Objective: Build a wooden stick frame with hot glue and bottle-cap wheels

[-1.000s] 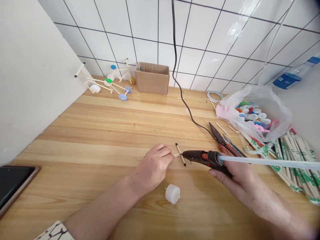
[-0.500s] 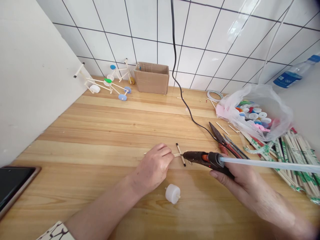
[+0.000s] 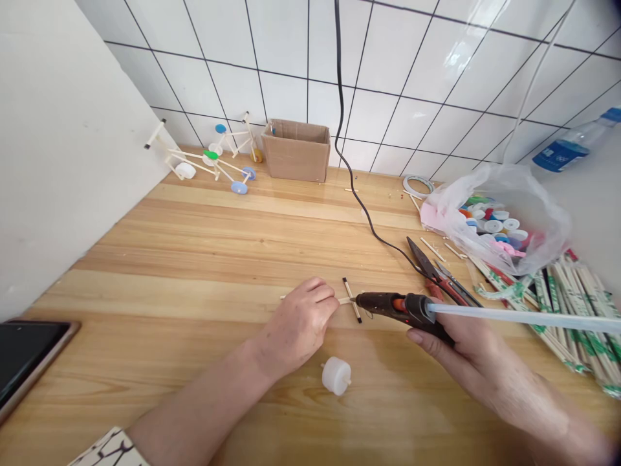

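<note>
My left hand (image 3: pixel 303 320) is closed on a thin wooden stick (image 3: pixel 345 300) lying along the table. Across the right end of that stick is a short crosspiece (image 3: pixel 356 310) with black tips. My right hand (image 3: pixel 468 349) grips a dark glue gun (image 3: pixel 391 306), a long translucent glue stick (image 3: pixel 514 316) coming out of its back. The gun's nozzle is at the joint of the two sticks; whether it touches is too small to tell. Nearer me stands a white cap wheel piece (image 3: pixel 336 376) with a stick through it.
Scissors (image 3: pixel 436 275), wrapped sticks (image 3: pixel 577 310) and a plastic bag of caps (image 3: pixel 504 220) are at right. A cardboard box (image 3: pixel 295 155), stick models (image 3: pixel 213 162) and tape (image 3: pixel 418 186) stand at the back. A black cord (image 3: pixel 363 210) crosses the table (image 3: pixel 194 252); a phone (image 3: pixel 29 356) lies left.
</note>
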`<action>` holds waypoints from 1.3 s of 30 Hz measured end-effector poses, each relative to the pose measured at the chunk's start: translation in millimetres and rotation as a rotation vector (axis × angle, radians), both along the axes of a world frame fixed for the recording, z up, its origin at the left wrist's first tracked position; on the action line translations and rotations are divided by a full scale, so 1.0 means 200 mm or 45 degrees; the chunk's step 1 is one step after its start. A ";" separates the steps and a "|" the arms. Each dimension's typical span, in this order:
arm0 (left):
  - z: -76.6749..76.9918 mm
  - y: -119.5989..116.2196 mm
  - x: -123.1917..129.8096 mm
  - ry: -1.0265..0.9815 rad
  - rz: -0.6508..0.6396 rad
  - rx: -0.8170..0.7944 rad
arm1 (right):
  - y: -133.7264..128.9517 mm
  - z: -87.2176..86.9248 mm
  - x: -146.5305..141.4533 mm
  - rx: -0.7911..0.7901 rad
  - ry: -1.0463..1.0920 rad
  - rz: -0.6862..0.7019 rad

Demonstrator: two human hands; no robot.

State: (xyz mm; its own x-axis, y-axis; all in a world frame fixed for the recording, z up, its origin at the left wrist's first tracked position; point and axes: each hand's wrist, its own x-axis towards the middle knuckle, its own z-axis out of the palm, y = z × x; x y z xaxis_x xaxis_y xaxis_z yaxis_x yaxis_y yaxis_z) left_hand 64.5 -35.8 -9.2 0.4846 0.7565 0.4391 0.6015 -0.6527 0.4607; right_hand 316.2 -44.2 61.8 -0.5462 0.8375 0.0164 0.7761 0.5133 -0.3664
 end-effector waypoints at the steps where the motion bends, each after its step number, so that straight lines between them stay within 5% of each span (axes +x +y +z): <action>1: 0.00 0.00 0.00 0.000 0.003 0.001 | 0.00 0.00 0.00 0.017 -0.008 -0.006; 39: 0.01 0.00 0.00 0.013 0.009 0.009 | 0.00 0.00 0.00 0.050 -0.038 -0.020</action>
State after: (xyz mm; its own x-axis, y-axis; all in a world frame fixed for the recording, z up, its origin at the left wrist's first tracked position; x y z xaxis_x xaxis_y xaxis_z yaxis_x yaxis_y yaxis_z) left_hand 64.9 -35.4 -7.9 0.4838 0.7567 0.4398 0.6105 -0.6518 0.4499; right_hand 316.3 -44.8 62.5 -0.5337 0.8450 0.0335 0.7945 0.5147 -0.3223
